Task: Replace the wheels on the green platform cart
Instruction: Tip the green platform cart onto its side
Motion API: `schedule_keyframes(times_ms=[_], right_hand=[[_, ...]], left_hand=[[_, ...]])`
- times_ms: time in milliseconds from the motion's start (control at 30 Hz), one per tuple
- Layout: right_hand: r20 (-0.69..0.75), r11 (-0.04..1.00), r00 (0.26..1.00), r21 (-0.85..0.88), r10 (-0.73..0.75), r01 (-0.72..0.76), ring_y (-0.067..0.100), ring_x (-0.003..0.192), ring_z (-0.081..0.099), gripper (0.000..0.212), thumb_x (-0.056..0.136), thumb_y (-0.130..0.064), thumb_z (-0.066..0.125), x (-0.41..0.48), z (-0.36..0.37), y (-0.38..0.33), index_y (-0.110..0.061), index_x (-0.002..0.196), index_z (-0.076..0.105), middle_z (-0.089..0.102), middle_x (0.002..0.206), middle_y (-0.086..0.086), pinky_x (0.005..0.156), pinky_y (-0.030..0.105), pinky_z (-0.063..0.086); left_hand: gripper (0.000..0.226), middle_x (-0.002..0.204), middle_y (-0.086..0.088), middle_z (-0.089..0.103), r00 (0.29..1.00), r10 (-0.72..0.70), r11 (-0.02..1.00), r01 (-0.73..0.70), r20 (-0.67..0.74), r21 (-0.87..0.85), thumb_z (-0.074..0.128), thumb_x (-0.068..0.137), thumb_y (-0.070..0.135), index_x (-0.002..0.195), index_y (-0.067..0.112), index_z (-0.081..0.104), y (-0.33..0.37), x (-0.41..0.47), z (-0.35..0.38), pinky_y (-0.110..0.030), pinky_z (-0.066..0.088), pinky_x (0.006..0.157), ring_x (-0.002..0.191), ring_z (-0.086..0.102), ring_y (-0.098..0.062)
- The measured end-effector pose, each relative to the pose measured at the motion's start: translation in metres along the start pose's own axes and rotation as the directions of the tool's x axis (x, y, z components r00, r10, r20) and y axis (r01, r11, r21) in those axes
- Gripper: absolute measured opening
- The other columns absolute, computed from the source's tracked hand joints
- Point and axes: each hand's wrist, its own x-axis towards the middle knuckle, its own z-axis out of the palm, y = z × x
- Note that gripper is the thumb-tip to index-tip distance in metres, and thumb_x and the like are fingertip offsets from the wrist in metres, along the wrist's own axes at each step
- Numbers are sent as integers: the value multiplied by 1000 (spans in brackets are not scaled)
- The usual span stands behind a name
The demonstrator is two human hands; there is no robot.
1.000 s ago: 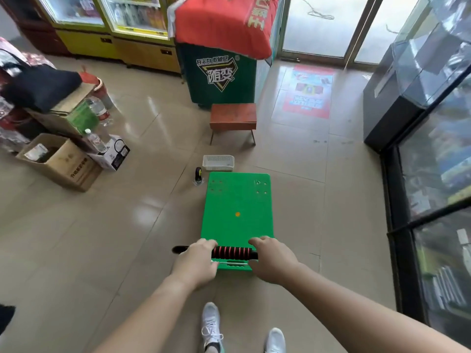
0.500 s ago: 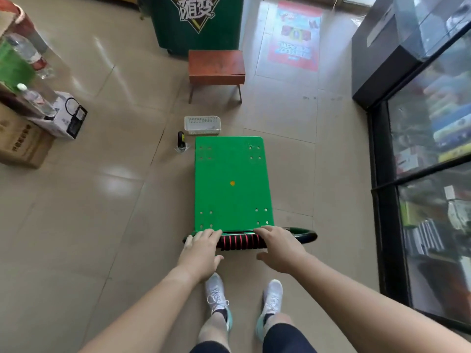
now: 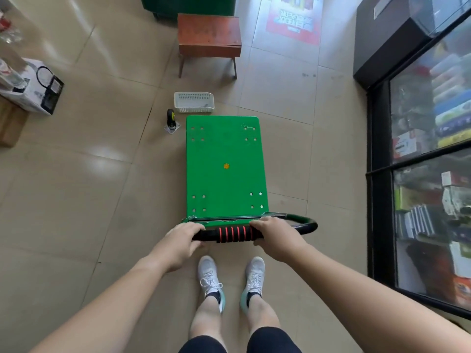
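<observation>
Left hand (image 3: pixel 178 240) and right hand (image 3: pixel 276 239) grip the handle (image 3: pixel 235 234), now swung back off the cart (image 3: pixel 224 174), probably to tip it.

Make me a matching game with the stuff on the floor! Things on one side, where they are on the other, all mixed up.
Things
1. white basket
2. loose wheel
3. brown stool
4. cart handle

Places
A. gripped by the left hand and the right hand
B. farthest away, standing on its legs
C. on the floor beside the far left corner of the green cart
D. on the floor just past the cart's far edge

Pairs: 1-D, 2-C, 3-B, 4-A
</observation>
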Motion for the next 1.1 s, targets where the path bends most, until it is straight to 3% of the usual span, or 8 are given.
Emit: schedule_keyframes(times_ms=[233,400,533,667,800,867,1000,1100], right_hand=[[-34,999,999,42,-28,29,28,107,64,31,92,-23,67,-8,-1,20,-20,123,63,69,119,3,86,38,51],[72,992,997,-120,36,-28,32,112,62,25,93,-12,63,-10,1,23,-15,117,57,66,114,8,115,58,32],[128,1000,991,13,-25,23,29,136,46,61,93,-36,68,-5,8,3,-16,145,43,55,142,6,117,70,13],[-10,997,997,30,-72,73,26,119,60,60,83,-55,71,-2,14,7,-28,134,55,66,128,0,98,45,38],[-105,976,994,215,-17,39,23,77,60,21,70,-40,72,-6,14,27,-32,89,66,68,80,-4,67,29,39],[-117,962,993,273,20,13,19,68,56,22,65,-35,69,-10,15,37,-34,87,70,63,68,-5,59,26,35],[-155,949,987,314,48,3,14,61,51,38,58,-40,65,-14,18,56,-39,95,75,62,64,-6,57,24,38],[-155,938,986,345,60,-3,11,65,56,35,60,-35,70,-20,15,70,-37,94,77,69,70,-9,64,23,46]], left_hand=[[36,132,6,63,999,10,995,-6,-42,96,63,99,23,135,25,60,20,4,5,-33,39,107,126,52,-20],[36,128,6,65,996,46,985,-34,-72,170,63,97,20,133,27,60,48,9,12,-35,37,106,122,53,-21],[36,127,5,66,994,60,980,-42,-88,197,62,97,19,132,29,61,70,10,17,-36,35,106,121,55,-22],[36,127,5,63,993,84,971,-63,-79,232,58,100,20,134,29,58,91,13,27,-34,29,104,123,52,-22],[34,129,7,60,989,125,968,-103,-84,229,55,101,24,135,29,55,101,14,41,-32,26,107,125,49,-19],[37,131,6,60,983,160,975,-142,-95,171,58,101,27,137,26,55,102,14,51,-31,25,110,126,49,-18],[46,121,6,67,966,200,960,-227,-166,-164,78,85,33,128,20,67,95,22,61,-32,36,110,118,57,-19],[64,133,18,53,986,99,939,-137,-134,-316,86,78,38,136,28,61,74,32,64,-19,11,121,133,43,-5]])
